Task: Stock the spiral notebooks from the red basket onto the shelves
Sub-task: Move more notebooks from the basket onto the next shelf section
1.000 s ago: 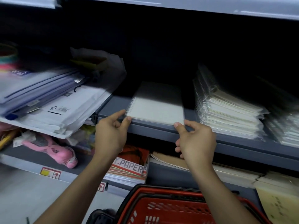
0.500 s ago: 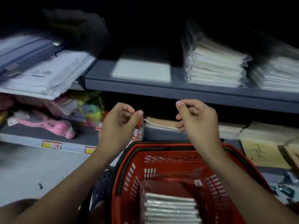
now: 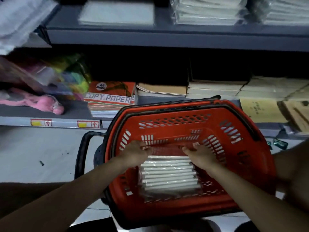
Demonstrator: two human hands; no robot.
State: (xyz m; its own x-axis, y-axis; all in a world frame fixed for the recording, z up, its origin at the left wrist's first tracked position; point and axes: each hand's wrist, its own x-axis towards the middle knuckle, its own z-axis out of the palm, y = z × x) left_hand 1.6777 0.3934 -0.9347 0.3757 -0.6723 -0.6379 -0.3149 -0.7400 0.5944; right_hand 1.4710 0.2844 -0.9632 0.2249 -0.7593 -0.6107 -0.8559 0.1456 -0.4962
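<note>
Both hands inside basket, at notebooks' far edge.

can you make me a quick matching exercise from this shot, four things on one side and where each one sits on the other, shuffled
Things:
1. wrapped notebooks
2. copy paper pack
3. single white notebook
4. pink toy

Places:
A. upper shelf, alone, left of the wrapped stacks
B. inside the red basket, between both hands
C. lower shelf, far left
D. lower shelf, just behind the basket's left corner

Pairs: 1-B, 2-D, 3-A, 4-C
</note>
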